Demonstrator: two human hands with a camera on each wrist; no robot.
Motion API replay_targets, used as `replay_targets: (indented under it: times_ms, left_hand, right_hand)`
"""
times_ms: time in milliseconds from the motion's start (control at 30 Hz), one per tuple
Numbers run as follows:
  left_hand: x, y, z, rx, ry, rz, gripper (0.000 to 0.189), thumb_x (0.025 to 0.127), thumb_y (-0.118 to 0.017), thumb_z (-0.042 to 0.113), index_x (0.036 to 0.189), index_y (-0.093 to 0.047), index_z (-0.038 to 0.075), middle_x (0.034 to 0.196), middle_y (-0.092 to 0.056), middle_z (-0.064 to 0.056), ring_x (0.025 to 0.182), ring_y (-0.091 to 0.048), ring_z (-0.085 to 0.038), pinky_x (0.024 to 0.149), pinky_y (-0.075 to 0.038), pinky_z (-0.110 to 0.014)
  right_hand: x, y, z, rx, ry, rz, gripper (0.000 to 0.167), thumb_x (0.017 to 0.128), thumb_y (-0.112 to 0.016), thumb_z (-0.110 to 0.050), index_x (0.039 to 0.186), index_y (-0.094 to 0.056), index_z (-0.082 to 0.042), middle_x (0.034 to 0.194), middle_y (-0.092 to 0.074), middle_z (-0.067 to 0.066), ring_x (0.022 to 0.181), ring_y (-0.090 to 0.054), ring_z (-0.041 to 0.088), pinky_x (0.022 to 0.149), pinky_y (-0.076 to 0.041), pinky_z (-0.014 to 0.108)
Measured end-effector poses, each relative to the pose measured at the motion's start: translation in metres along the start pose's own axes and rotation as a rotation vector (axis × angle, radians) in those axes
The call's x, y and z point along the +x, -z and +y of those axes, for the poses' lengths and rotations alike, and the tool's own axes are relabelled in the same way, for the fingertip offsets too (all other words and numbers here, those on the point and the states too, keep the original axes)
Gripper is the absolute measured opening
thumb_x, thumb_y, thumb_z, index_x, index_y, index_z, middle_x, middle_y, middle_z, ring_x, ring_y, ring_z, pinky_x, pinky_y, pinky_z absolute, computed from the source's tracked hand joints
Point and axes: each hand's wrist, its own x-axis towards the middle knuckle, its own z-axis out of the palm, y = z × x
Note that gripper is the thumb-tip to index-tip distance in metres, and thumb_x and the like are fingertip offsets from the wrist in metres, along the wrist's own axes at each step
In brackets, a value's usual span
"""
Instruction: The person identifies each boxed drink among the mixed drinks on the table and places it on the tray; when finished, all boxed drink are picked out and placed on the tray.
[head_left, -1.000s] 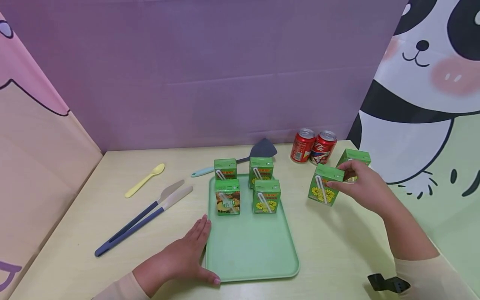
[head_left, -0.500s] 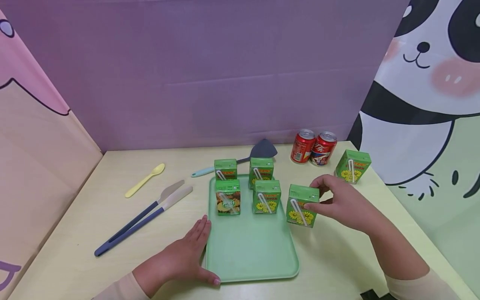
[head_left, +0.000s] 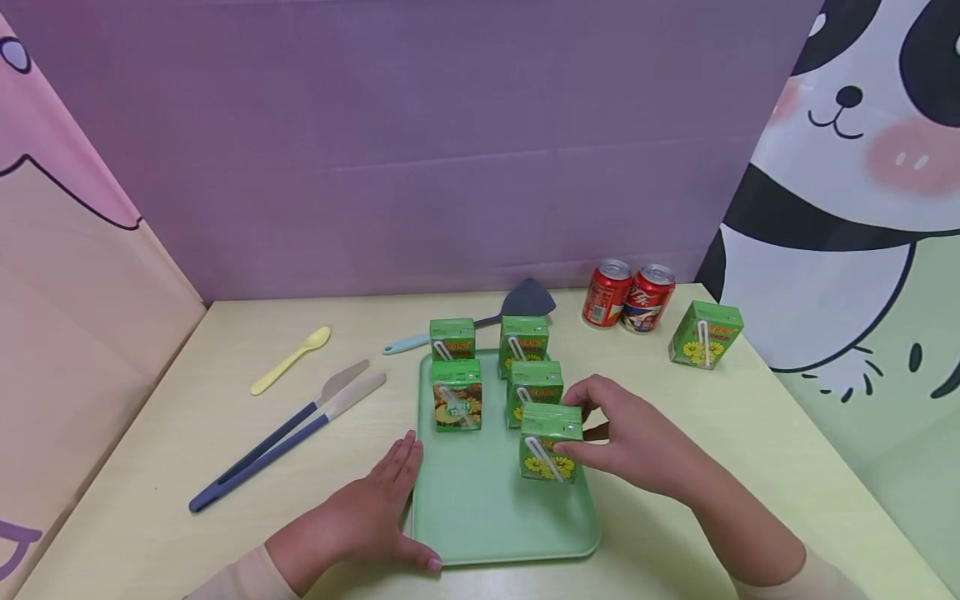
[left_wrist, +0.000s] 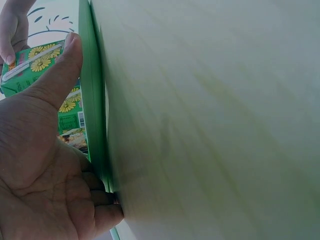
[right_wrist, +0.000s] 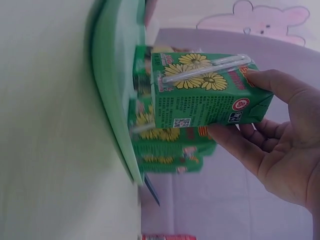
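My right hand point(head_left: 637, 437) pinches a green drink carton point(head_left: 551, 446) with yellow flowers and a straw on its front. In the right wrist view, thumb and fingers hold the carton point(right_wrist: 205, 92) near its top, and its base hangs a little above the tray point(right_wrist: 107, 75). Beside the left edge of the green tray point(head_left: 495, 525) rests my left hand point(head_left: 367, 508), fingers extended along the rim. Several more cartons stand on the tray: a brown-fronted one point(head_left: 457, 400), a flowered one point(head_left: 534, 383) partly hidden by the held carton, and others behind.
One more carton point(head_left: 705, 335) stands at the far right, near two red cans point(head_left: 628, 296). Behind the tray lies a spatula point(head_left: 525, 298). On the left are a yellow spoon point(head_left: 291, 360) and blue-handled tongs point(head_left: 288, 442).
My right hand has carried the flowered carton leftward and toward me, from beside the far-right carton to over the tray's right part. My left hand has stayed at the tray's edge.
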Motion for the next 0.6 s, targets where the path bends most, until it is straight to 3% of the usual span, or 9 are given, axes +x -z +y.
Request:
replay_targets:
  times_ms: [233, 600]
  left_hand:
    - [-0.002, 0.0, 0.001, 0.001, -0.012, 0.019, 0.14, 0.059, -0.07, 0.082, 0.158, -0.007, 0.006, 0.166, 0.002, -0.011, 0.152, -0.005, -0.032, 0.112, -0.034, -0.054]
    - [0.0, -0.001, -0.001, 0.024, 0.001, 0.012, 0.141, 0.057, -0.068, 0.085, 0.158, -0.007, 0.008, 0.166, 0.002, -0.009, 0.153, -0.004, -0.03, 0.112, -0.034, -0.054]
  right_hand:
    - [0.006, -0.019, -0.012, 0.007, 0.036, 0.0, 0.041, 0.081, -0.081, -0.033, 0.111, -0.054, -0.022, 0.11, -0.057, -0.009, 0.1, -0.061, 0.014, 0.082, -0.057, 0.029]
    - [0.021, -0.046, -0.026, -0.046, 0.092, -0.004, 0.043, 0.08, -0.08, -0.043, 0.11, -0.056, -0.023, 0.107, -0.057, -0.012, 0.098, -0.06, 0.009, 0.081, -0.056, 0.036]
